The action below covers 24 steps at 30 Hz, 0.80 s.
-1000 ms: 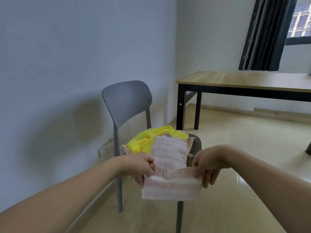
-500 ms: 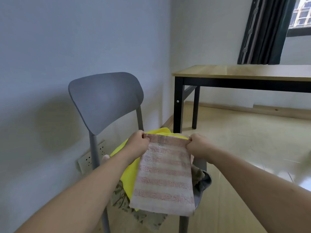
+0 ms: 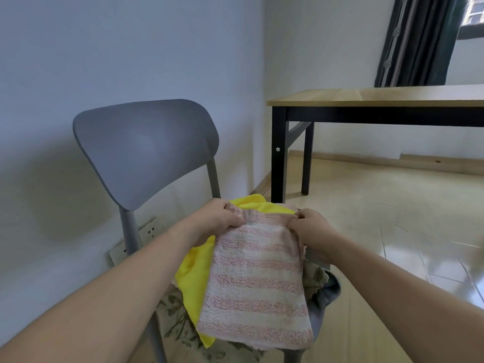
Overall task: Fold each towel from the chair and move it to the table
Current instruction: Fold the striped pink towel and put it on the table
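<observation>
Over the grey chair (image 3: 146, 150), the left hand (image 3: 220, 218) and right hand (image 3: 310, 225) each pinch a top corner of the pink striped towel (image 3: 255, 281), which drapes across the yellow towel (image 3: 192, 279). Folding seems underway; next, probably halve it again, then carry it to the counter (image 3: 379, 96).

This looks like a sparsely furnished room in a home or flat. Plain pale walls (image 3: 131, 48) meet in a corner, with a wall socket (image 3: 146, 231) low down and a wooden skirting board (image 3: 392, 161) along glossy light floor tiles (image 3: 392, 231). A grey plastic chair (image 3: 146, 148) piled with household towels (image 3: 254, 279) stands near a wood-topped bench (image 3: 379, 96) on black legs, beside a dark curtain (image 3: 419, 40) at a window (image 3: 474, 11).
</observation>
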### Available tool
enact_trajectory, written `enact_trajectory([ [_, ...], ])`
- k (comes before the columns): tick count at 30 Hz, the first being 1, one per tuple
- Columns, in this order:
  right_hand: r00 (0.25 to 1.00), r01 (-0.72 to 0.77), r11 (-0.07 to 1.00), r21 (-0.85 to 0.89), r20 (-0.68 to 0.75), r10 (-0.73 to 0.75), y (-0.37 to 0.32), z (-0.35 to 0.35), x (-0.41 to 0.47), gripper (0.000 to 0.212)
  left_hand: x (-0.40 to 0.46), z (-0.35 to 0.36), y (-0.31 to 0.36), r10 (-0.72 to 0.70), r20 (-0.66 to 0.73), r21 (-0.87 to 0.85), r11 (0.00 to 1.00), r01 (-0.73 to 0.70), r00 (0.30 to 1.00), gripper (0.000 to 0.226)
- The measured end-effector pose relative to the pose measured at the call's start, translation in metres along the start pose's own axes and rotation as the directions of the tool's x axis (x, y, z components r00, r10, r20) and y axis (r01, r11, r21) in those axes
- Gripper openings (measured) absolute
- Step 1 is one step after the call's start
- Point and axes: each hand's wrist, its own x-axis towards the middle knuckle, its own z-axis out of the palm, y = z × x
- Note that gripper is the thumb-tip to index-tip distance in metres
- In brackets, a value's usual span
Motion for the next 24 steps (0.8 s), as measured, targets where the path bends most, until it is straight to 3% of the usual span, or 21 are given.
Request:
enact_trajectory([
  [5,0.974,0.087,0.994,0.072,0.202,-0.100,-0.032,-0.028,-0.032,0.006,-0.027,-0.017,0.031,-0.054,0.092,0.055,0.997,0.049,0.994,0.026],
  [8,0.951,0.197,0.979,0.051,0.232,-0.203,-0.064,-0.050,-0.052,0.001,-0.052,-0.029,0.065,0.080,0.058,0.157,0.984,-0.089,0.995,0.006],
  [10,0.924,0.342,0.939,-0.016,0.189,-0.333,-0.089,-0.062,-0.066,0.005,-0.068,-0.040,0.090,0.231,-0.064,0.311,0.929,-0.201,0.971,0.016],
  [12,0.846,0.534,0.827,-0.177,0.112,-0.522,-0.113,-0.073,-0.081,0.007,-0.085,-0.049,0.113,0.465,-0.168,0.535,0.784,-0.316,0.869,0.019],
  [14,0.737,0.655,0.684,-0.322,0.072,-0.672,-0.131,-0.081,-0.097,0.010,-0.102,-0.055,0.128,0.717,-0.168,0.669,0.587,-0.457,0.676,0.009],
  [16,0.654,0.713,0.584,-0.388,0.068,-0.753,-0.140,-0.086,-0.112,0.009,-0.119,-0.058,0.132,0.854,-0.130,0.736,0.423,-0.528,0.504,0.020],
  [18,0.603,0.729,0.506,-0.460,0.083,-0.793,-0.134,-0.085,-0.124,0.009,-0.131,-0.055,0.119,0.914,-0.048,0.791,0.281,-0.543,0.403,0.024],
  [20,0.572,0.740,0.424,-0.522,0.157,-0.805,-0.112,-0.078,-0.132,0.007,-0.138,-0.046,0.087,0.904,0.121,0.833,0.132,-0.537,0.409,0.018],
  [22,0.573,0.754,0.348,-0.558,0.299,-0.763,-0.077,-0.062,-0.139,0.006,-0.146,-0.029,0.045,0.818,0.241,0.886,0.033,-0.462,0.522,0.035],
  [24,0.637,0.703,0.255,-0.664,0.428,-0.641,-0.032,-0.040,-0.145,0.012,-0.158,-0.005,-0.002,0.713,0.282,0.922,-0.017,-0.387,0.642,0.047],
])
